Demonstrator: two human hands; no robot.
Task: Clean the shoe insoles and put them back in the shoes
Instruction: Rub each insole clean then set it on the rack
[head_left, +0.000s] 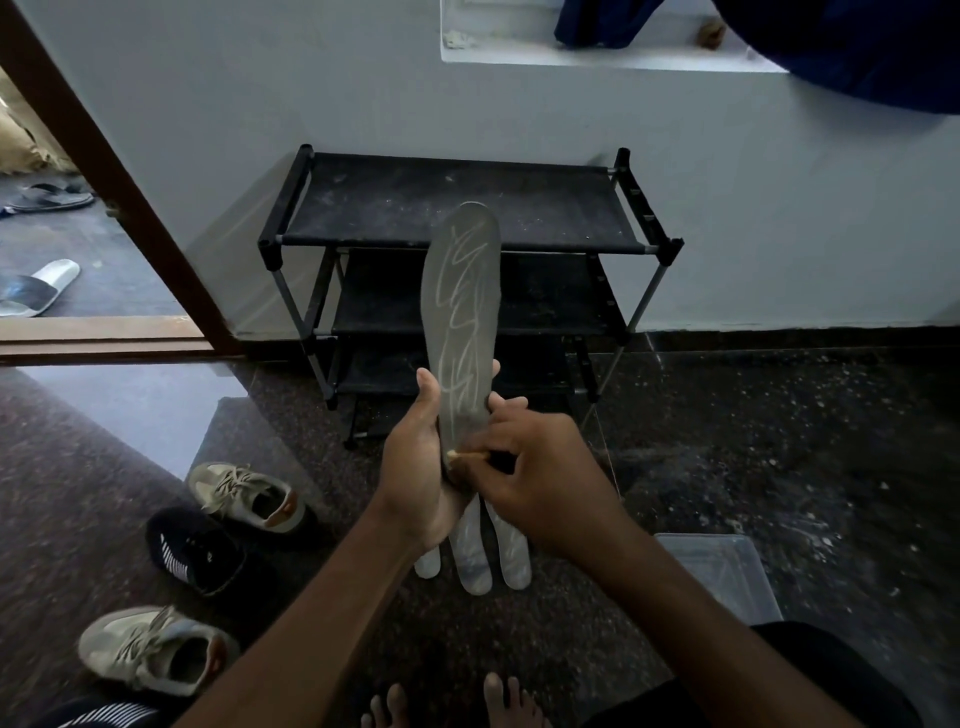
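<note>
A long grey insole (461, 306) with pale zigzag streaks stands upright in front of me. My left hand (418, 467) grips its lower end from the left. My right hand (540, 475) pinches a small pale object (460, 455), too small to identify, against the insole's lower edge. Three more pale insoles (475, 561) lie on the floor below my hands, partly hidden. At the left sit two beige sneakers (249, 496) (156, 649) and a black sneaker (195, 551).
A black three-tier shoe rack (457, 208) stands against the white wall behind the insole. A clear plastic box (727, 577) rests on the dark granite floor at the right. An open doorway at the left shows sandals (36, 286). My bare feet (452, 701) are at the bottom.
</note>
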